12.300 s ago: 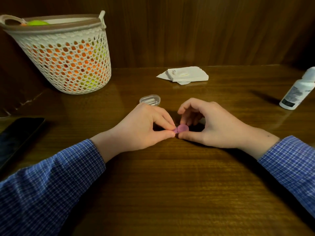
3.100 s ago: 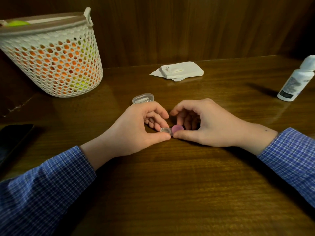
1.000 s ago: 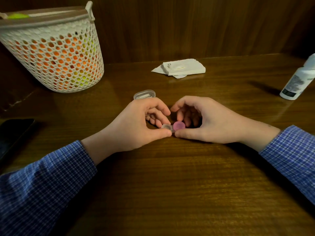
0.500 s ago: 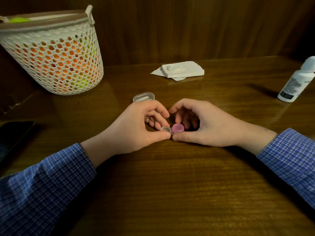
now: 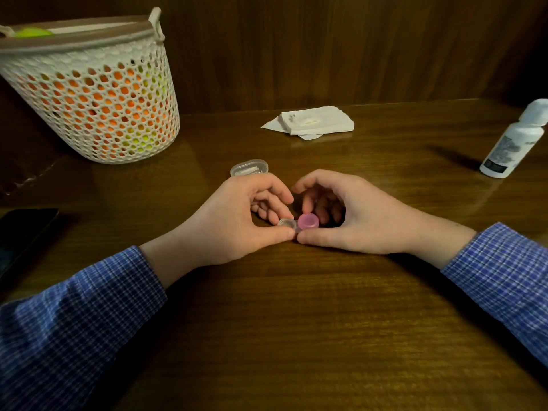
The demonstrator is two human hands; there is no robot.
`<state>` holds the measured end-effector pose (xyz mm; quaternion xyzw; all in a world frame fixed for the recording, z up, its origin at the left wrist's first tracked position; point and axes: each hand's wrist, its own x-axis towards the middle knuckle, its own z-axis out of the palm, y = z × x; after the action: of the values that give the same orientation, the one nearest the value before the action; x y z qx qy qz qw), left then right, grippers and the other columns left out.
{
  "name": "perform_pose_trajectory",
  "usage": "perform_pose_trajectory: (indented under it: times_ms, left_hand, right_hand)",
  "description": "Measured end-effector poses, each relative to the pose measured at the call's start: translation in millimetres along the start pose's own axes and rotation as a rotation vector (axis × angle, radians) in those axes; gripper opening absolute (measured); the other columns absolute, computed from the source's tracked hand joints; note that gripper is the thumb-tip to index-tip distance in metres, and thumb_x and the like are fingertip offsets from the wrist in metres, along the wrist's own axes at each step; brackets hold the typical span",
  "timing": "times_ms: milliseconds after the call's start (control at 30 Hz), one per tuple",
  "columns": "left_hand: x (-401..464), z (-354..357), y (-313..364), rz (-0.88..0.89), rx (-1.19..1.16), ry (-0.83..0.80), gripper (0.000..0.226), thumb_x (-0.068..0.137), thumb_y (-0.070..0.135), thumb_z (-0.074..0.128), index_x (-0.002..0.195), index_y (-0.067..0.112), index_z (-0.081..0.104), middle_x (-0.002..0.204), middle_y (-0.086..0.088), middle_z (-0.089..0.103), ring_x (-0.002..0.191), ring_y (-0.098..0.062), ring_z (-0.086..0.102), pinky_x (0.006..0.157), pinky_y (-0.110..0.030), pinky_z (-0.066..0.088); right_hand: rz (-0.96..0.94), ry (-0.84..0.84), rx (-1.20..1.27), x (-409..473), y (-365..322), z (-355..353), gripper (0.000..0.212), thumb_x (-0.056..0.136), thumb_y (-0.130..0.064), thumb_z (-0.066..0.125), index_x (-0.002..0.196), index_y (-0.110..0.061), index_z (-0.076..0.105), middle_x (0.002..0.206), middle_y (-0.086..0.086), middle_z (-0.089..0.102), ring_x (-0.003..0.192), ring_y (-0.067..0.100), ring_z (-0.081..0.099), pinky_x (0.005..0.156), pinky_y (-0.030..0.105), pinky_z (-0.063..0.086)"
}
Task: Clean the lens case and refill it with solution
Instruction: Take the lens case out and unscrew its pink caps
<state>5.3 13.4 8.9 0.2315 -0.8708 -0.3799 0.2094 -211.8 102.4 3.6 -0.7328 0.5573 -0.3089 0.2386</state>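
Lens case on bench, mid-frame, between both hands. Left hand pinches clear well side, thumb in front, fingers curled behind. Right hand grips pink cap between thumb and curled fingers. Solution bottle far right, well apart. Folded tissues behind hands.

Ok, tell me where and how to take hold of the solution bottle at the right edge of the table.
Take the solution bottle round the middle of its white body, below the cap, coming from its left side, which faces bare table. It stands apart from other things and looks tilted in this wide view. A sideways wrap there should leave the cap free. Both hands are busy with the lens case.
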Motion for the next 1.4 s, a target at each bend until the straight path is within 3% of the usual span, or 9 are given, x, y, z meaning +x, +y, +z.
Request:
perform_pose_trajectory:
  times_ms: [233, 433, 600, 867, 1000, 1100, 1167, 1400]
  left_hand:
    - [0.9, 0.2, -0.8, -0.01, -0.004, 0.003, 0.042, 0.077, 0.019, 0.089, 0.113, 0.024, 0.069, 0.098, 0.01, 0.077, 0.089, -0.01, 0.075, 0.083, -0.029, 0.063]
    - [0.7, 0.2, -0.5, -0.007, 0.001, 0.003, 0.042, 0.077, 0.019, 0.089, 0.114, 0.022, 0.069, 0.095, 0.008, 0.078, 0.089, -0.01, 0.076, 0.082, -0.032, 0.063]
    - [1.4, -0.1, -0.9, -0.007, -0.005, 0.0, 0.042, 0.077, 0.018, 0.089, 0.114, 0.02, 0.069, 0.096, 0.006, 0.078, 0.089, -0.011, 0.076, 0.082, -0.032, 0.063]
    - [1.2, -0.1, -1.4, -0.009, -0.01, -0.007, 0.042, 0.077, 0.018, 0.089, 0.114, 0.022, 0.069, 0.098, 0.009, 0.078, 0.09, -0.009, 0.076, 0.081, -0.026, 0.063]
    - [0.9, 0.2, -1.4, -0.006, -0.007, -0.005, 0.042, 0.078, 0.018, 0.089, 0.114, 0.024, 0.068, 0.098, 0.011, 0.078, 0.09, -0.008, 0.076, 0.082, -0.024, 0.062]
    - [1.1, 0.1, -1.7, -0.008, 0.001, -0.004, 0.042, 0.078, 0.019, 0.089, 0.114, 0.024, 0.068, 0.098, 0.01, 0.078, 0.09, -0.009, 0.076, 0.084, -0.029, 0.063]
    - [1.4, 0.0, -1.6, -0.01, 0.003, -0.002, 0.042, 0.078, 0.02, 0.089, 0.114, 0.024, 0.068, 0.098, 0.01, 0.078, 0.09, -0.01, 0.076, 0.084, -0.031, 0.063]
    - [1.1, 0.0, -1.4, -0.007, 0.0, 0.0, 0.042, 0.077, 0.019, 0.089, 0.114, 0.022, 0.069, 0.097, 0.01, 0.078, 0.09, -0.009, 0.076, 0.081, -0.024, 0.062]
  right_hand:
    - [-0.019, -0.062, 0.04, -0.7, -0.5, -2.5, 0.05, 0.087, -0.016, 0.079, 0.13, -0.027, 0.057, 0.108, -0.01, 0.07, 0.093, 0.017, 0.069, 0.077, 0.043, 0.061]
    - [-0.001, 0.007, -0.049, 0.5, 0.0, -0.3, 0.052, 0.081, -0.04, 0.083, 0.126, -0.032, 0.059, 0.1, -0.014, 0.067, 0.087, 0.006, 0.066, 0.072, 0.023, 0.058]
    - [-0.006, -0.048, 0.047, 0.1, 0.8, -4.0, 0.045, 0.086, -0.021, 0.082, 0.126, -0.027, 0.06, 0.103, -0.013, 0.07, 0.087, 0.013, 0.068, 0.076, 0.034, 0.06]
    - [-0.009, -0.077, 0.055, -0.2, -1.5, -6.8, 0.046, 0.088, -0.017, 0.08, 0.128, -0.028, 0.059, 0.105, -0.012, 0.07, 0.088, 0.014, 0.068, 0.078, 0.036, 0.06]
    - [0.016, -0.028, 0.05, -0.1, -0.6, -5.3, 0.048, 0.084, -0.029, 0.083, 0.127, -0.03, 0.06, 0.103, -0.011, 0.069, 0.087, 0.011, 0.068, 0.076, 0.033, 0.061]
    - [0.018, 0.023, -0.035, -0.7, -1.4, -3.3, 0.052, 0.079, -0.044, 0.083, 0.125, -0.032, 0.061, 0.097, -0.012, 0.068, 0.085, 0.005, 0.067, 0.07, 0.022, 0.059]
    - [0.013, 0.028, -0.044, -0.7, -1.4, -2.4, 0.049, 0.08, -0.039, 0.084, 0.123, -0.031, 0.061, 0.094, -0.011, 0.069, 0.083, 0.003, 0.067, 0.069, 0.019, 0.057]
    - [-0.004, -0.045, 0.041, -0.7, -2.5, -7.0, 0.045, 0.086, -0.019, 0.08, 0.126, -0.026, 0.061, 0.102, -0.009, 0.072, 0.09, 0.012, 0.068, 0.079, 0.032, 0.06]
